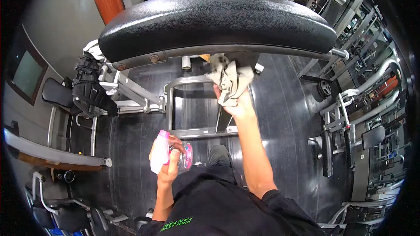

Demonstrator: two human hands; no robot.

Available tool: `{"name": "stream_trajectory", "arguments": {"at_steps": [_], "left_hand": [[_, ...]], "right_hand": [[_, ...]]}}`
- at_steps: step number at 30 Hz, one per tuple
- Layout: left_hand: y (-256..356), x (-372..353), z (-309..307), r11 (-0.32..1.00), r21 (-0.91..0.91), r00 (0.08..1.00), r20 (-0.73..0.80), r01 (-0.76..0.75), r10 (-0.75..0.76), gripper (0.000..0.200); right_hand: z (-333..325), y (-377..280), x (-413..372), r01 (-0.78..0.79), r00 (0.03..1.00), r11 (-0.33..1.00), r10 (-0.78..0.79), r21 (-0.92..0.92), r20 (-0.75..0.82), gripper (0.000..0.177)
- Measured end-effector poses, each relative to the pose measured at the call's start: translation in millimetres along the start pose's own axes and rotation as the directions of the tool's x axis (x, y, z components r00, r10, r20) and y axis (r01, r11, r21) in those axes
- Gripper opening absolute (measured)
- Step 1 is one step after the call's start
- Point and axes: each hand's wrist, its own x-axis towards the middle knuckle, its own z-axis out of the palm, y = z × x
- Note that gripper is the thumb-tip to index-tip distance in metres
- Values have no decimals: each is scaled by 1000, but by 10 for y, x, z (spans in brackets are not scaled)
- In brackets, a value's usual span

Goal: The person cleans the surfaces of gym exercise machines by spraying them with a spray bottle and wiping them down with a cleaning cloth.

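Black padding (218, 22) looms above the right hand (240, 105), gripping crumpled cloth (234, 83), likely soft; the left hand (168, 164) clasps a spray bottle (188, 155) (slick, I'd guess; best held by its neck).

The curved padded leather cushion (218, 24) is glossy black, and the crumpled cloth (235, 81) is cream with darker grey smudges. The plastic spray bottle (161, 150) has a pink-and-white head and a clear body with a pink label, above a black rubber floor (131, 148). The short-sleeved cotton shirt (227, 209) is black with bright green lettering.
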Motion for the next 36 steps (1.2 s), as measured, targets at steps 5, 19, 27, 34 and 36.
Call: {"name": "stream_trajectory", "arguments": {"at_steps": [5,19,27,34,36], "left_hand": [[-15,-5,-11,1000,-11,1000,2,7,-7,25],[-44,-53,-120,992,93,996,26,88,-91,30],[-109,16,-74,998,-26,998,30,50,-49,20],[-106,182,87,994,-108,999,52,-6,11,20],[-142,217,134,995,-96,998,68,0,6,20]], "right_hand": [[259,217,-114,587,553,177,-800,-790,232,33],[-1293,43,-63,114,531,-738,-521,-665,669,56],[-820,11,-29,286,247,-651,-659,-703,710,54],[-238,-327,347,371,137,-679,-635,-634,760,65],[-622,-238,299,288,248,-599,-707,-747,662,69]]}}
